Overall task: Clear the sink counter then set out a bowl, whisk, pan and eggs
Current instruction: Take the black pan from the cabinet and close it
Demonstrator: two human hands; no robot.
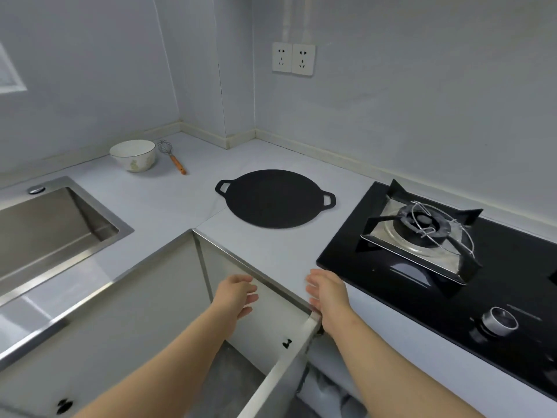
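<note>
Left grip [238, 297]: wide, empty, by open cabinet door [280, 378].
Right grip [328, 292]: wide, empty, at desk [271, 251] edge.
Pan [272, 199]: on desk beside stove [346, 251].
Bowl [133, 155], whisk [171, 156]: side by side, beyond sink [45, 224].

My left hand [238, 294] and my right hand [327, 292] reach out in front of me, side by side with a gap between them. My palms face each other. My fingers are loose and a little bent. My left arm [156, 366] and right arm [388, 351] are bare.
</note>
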